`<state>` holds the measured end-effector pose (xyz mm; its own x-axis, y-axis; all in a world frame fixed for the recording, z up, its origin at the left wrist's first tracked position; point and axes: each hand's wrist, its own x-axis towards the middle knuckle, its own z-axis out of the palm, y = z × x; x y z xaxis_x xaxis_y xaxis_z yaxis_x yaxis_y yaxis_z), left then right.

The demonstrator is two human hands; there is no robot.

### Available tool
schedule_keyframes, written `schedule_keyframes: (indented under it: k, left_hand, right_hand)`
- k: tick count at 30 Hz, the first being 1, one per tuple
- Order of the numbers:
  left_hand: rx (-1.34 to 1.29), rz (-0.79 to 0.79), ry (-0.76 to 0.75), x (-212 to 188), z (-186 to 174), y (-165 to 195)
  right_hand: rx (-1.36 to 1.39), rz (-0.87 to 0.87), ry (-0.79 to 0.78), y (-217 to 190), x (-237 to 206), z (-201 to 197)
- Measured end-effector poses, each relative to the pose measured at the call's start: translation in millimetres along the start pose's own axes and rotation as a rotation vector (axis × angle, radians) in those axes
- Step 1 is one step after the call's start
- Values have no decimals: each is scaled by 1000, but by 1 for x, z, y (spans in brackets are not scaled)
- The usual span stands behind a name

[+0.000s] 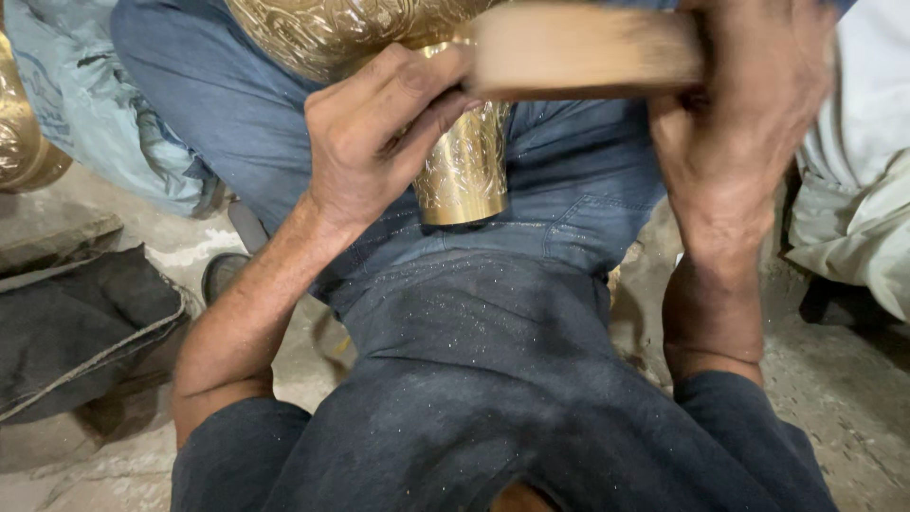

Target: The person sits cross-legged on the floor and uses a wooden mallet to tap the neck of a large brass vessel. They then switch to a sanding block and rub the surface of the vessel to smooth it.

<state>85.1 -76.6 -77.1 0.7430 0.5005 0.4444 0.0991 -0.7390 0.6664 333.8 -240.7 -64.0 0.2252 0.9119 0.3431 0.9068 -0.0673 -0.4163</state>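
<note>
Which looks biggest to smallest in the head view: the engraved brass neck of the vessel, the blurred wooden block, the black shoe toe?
1. Blurred wooden block, though nearness to the camera may inflate it.
2. Engraved brass neck.
3. Black shoe toe, mostly hidden by the leg.

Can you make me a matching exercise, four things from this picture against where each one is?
Things:
1. left hand
2. right hand
3. engraved brass vessel
4. black shoe

Places:
A. on the floor, beside the leg
B. gripping the blurred wooden block
C. lying across the lap
D. clasping the vessel's neck

Pairs: 1-D, 2-B, 3-C, 4-A
</note>
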Motion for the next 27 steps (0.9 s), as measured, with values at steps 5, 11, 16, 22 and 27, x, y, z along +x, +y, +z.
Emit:
schedule_keyframes:
  k: [5, 11, 16, 22, 27]
  left_hand:
    - [43, 25, 17, -2, -4, -5]
    - [36, 20, 14, -8, -7, -8]
    - [31, 4, 20, -8, -6, -12]
    - [0, 29, 29, -8, -12, -12]
    - [11, 75, 55, -7, -13, -14]
  right_hand:
    - [-174, -32, -35, -6, 1, -2]
    - [-52, -31, 2, -6, 2, 4]
    - [-22, -63, 19, -14, 10, 3]
    - [103, 39, -14, -32, 17, -3]
    - [-267, -32, -51, -38, 23, -6]
